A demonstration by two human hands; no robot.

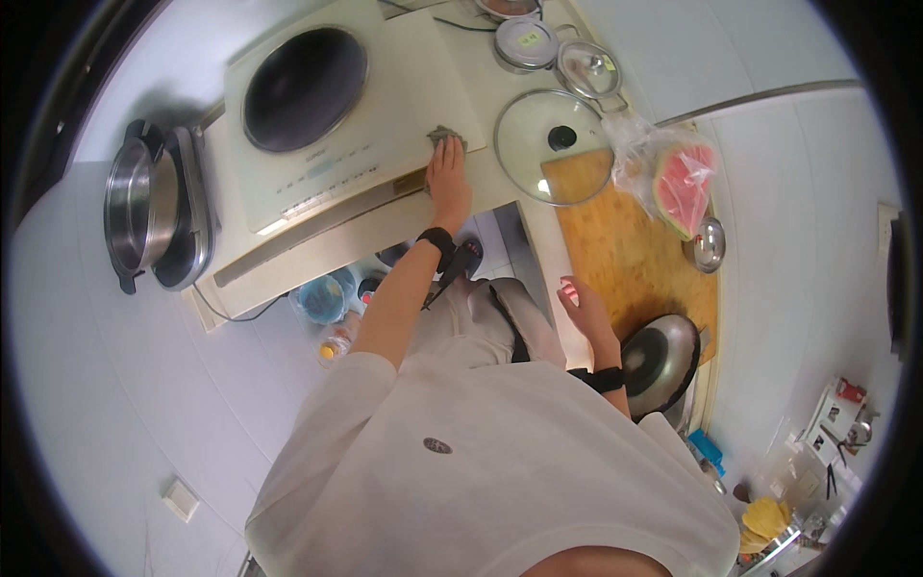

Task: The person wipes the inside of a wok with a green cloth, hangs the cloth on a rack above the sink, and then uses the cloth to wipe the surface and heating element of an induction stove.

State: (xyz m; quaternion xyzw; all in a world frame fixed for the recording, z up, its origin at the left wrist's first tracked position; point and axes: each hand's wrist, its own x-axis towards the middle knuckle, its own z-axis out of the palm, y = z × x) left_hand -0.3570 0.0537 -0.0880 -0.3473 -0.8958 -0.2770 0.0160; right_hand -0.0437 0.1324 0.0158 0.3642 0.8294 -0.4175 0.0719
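Observation:
My left hand (448, 173) reaches forward and presses a crumpled greyish cloth (447, 135) onto the right front corner of a white induction cooktop (404, 94). The cloth sticks out past my fingertips, partly hidden beneath them. On the cooktop's round dark cooking zone (306, 90) nothing stands. My right hand (585, 310) hangs loosely curled and holds nothing, close to the front edge of a wooden cutting board (598, 238). A glass lid with a black knob (562, 138) lies to the right of the cloth, overlapping the board's far end.
Wrapped watermelon (683, 184) and a small steel bowl (705, 245) sit along the board's right side. A wok (660, 364) is beside my right forearm. Lidded steel pots (525, 45) stand at the back. Left of the cooktop is a steel pot (133, 205).

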